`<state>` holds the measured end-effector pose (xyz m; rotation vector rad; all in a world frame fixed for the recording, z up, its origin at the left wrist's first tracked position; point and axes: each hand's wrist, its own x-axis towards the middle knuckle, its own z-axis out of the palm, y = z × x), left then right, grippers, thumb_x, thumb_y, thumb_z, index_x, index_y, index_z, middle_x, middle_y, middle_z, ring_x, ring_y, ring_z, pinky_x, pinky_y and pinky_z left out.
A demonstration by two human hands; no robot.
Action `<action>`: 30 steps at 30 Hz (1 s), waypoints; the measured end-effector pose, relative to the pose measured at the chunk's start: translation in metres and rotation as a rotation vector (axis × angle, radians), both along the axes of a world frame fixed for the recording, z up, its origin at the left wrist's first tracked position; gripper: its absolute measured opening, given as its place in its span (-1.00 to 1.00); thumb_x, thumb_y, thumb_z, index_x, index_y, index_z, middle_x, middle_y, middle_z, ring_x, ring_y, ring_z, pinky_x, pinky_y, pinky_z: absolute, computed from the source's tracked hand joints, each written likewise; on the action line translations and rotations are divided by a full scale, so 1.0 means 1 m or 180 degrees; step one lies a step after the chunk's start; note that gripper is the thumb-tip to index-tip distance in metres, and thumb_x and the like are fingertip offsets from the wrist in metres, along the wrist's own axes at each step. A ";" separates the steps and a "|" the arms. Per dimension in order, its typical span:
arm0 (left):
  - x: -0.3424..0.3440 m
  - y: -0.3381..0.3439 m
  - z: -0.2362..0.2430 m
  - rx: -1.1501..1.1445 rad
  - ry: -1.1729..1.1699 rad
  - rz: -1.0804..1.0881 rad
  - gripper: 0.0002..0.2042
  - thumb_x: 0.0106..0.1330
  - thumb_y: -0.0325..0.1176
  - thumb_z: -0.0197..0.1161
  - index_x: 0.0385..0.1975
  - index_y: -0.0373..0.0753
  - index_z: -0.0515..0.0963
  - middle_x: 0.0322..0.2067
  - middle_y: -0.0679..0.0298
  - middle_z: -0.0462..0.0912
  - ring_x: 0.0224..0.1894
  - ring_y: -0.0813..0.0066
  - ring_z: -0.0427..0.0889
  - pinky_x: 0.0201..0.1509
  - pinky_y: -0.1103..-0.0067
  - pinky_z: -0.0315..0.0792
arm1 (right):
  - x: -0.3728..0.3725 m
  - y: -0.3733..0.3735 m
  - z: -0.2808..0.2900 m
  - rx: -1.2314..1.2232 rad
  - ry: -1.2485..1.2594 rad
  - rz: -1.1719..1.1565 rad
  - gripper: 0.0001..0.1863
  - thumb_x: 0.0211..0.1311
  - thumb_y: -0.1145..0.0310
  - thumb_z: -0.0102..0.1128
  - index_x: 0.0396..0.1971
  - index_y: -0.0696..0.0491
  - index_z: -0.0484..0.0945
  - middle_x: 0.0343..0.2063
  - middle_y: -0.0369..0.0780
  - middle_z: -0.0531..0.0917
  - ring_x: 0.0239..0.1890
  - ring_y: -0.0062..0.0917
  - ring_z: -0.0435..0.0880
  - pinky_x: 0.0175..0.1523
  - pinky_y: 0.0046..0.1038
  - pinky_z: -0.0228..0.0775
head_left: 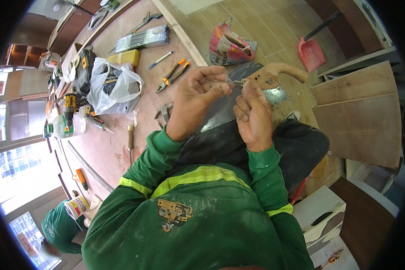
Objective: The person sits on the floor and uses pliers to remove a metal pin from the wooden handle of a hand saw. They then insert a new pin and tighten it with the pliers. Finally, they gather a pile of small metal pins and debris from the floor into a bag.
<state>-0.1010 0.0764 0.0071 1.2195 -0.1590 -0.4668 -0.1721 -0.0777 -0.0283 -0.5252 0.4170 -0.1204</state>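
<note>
Both my hands are raised over my lap, fingertips almost meeting. My left hand (198,96) pinches a small, pale, round washer-like piece (230,83) between thumb and fingers. Out of the fingertips of my right hand (253,114) sticks a thin metal screw-like piece (239,83), in line with the round piece; whether the two are joined I cannot tell. A handsaw lies across my legs just beyond the hands, its wooden handle (274,75) to the right and its wide grey blade (218,112) partly hidden behind my left hand and wrist.
On the workbench at left lie pliers (173,76), a pen (161,60), a wood-handled tool (130,137), a white plastic bag (114,87) and a cordless drill (69,108). A pink sack (231,45) and red dustpan (310,55) are on the floor. Another person (60,229) bends at lower left.
</note>
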 end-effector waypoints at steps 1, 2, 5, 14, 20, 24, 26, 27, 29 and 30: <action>0.000 0.001 -0.002 -0.0001 0.0042 -0.0078 -0.64 0.46 -0.60 0.39 0.20 -0.47 0.53 0.07 0.05 0.72 0.05 0.39 0.78 0.23 0.50 0.65 | 0.000 0.000 0.001 -0.0014 -0.0003 0.0037 -0.82 0.62 0.33 0.30 0.03 0.10 0.63 -0.52 -0.52 0.36 -0.60 -0.85 0.14 -0.53 -0.66 0.00; 0.001 0.002 -0.005 -0.0001 0.0084 -0.0156 -0.66 0.46 -0.60 0.38 0.18 -0.47 0.54 0.04 0.07 0.74 0.05 0.39 0.78 0.23 0.50 0.65 | -0.001 0.000 0.001 -0.0029 -0.0005 0.0074 -0.82 0.62 0.33 0.30 0.03 0.10 0.63 -0.51 -0.52 0.37 -0.59 -0.85 0.15 -0.52 -0.67 0.00; 0.000 0.003 -0.007 -0.0064 0.0203 -0.0276 -0.74 0.50 -0.57 0.36 0.12 -0.44 0.60 -0.01 0.11 0.77 0.09 0.34 0.79 0.27 0.45 0.66 | -0.002 0.000 -0.001 -0.0194 -0.0064 0.0192 -0.79 0.64 0.30 0.28 0.07 0.09 0.61 -0.44 -0.51 0.41 -0.58 -0.85 0.14 -0.52 -0.68 0.01; -0.001 0.001 -0.001 0.0171 0.0332 -0.0441 -0.75 0.53 -0.52 0.36 0.13 -0.42 0.62 -0.03 0.12 0.80 0.05 0.43 0.78 0.24 0.49 0.64 | -0.006 -0.004 -0.004 -0.0644 -0.0114 0.0152 -0.80 0.62 0.32 0.30 0.05 0.09 0.64 -0.48 -0.51 0.44 -0.57 -0.86 0.18 -0.52 -0.69 0.02; 0.000 0.001 -0.012 0.0326 -0.0496 -0.0598 -0.70 0.51 -0.44 0.43 0.16 -0.38 0.65 0.19 0.18 0.68 0.18 0.46 0.69 0.26 0.52 0.58 | -0.006 0.001 0.007 -0.0444 0.0092 0.0192 -0.83 0.59 0.30 0.35 -0.08 0.09 0.66 -0.55 -0.53 0.42 -0.62 -0.88 0.18 -0.53 -0.68 0.00; 0.001 -0.002 -0.014 0.0569 -0.0865 -0.0732 -0.71 0.47 -0.40 0.47 0.12 -0.30 0.76 0.27 0.19 0.62 0.32 0.46 0.56 0.28 0.51 0.54 | -0.011 -0.003 -0.003 0.0159 -0.0135 0.0561 -0.78 0.62 0.21 0.31 -0.13 0.08 0.66 -0.59 -0.56 0.34 -0.63 -0.89 0.15 -0.55 -0.69 -0.02; 0.003 -0.002 -0.018 0.0659 -0.1121 -0.0686 -0.70 0.43 -0.42 0.49 0.13 -0.26 0.77 0.21 0.18 0.68 0.27 0.42 0.61 0.27 0.50 0.55 | -0.010 -0.004 -0.002 0.0309 -0.0108 0.0633 -0.75 0.64 0.18 0.29 -0.15 0.07 0.66 -0.60 -0.57 0.31 -0.63 -0.90 0.13 -0.56 -0.69 -0.04; 0.003 -0.002 -0.020 0.0704 -0.1251 -0.0662 -0.69 0.42 -0.43 0.49 0.14 -0.24 0.78 0.17 0.17 0.70 0.24 0.40 0.64 0.26 0.49 0.55 | -0.011 -0.004 -0.001 0.0299 -0.0120 0.0647 -0.75 0.64 0.18 0.28 -0.16 0.08 0.66 -0.61 -0.57 0.30 -0.64 -0.90 0.13 -0.57 -0.68 -0.04; 0.002 -0.004 -0.012 0.0994 -0.1705 -0.0609 -0.67 0.39 -0.45 0.50 0.14 -0.23 0.78 0.10 0.15 0.74 0.18 0.36 0.68 0.24 0.47 0.55 | -0.013 -0.006 0.001 0.0277 -0.0143 0.0678 -0.75 0.65 0.20 0.27 -0.16 0.08 0.66 -0.61 -0.57 0.29 -0.65 -0.89 0.12 -0.57 -0.68 -0.05; 0.002 -0.004 -0.008 0.1139 -0.1932 -0.0581 -0.66 0.37 -0.46 0.50 0.15 -0.23 0.78 0.06 0.14 0.76 0.16 0.35 0.70 0.23 0.46 0.56 | -0.013 -0.007 0.001 0.0121 -0.0144 0.0674 -0.76 0.65 0.21 0.26 -0.15 0.09 0.66 -0.61 -0.57 0.28 -0.65 -0.89 0.12 -0.56 -0.67 -0.05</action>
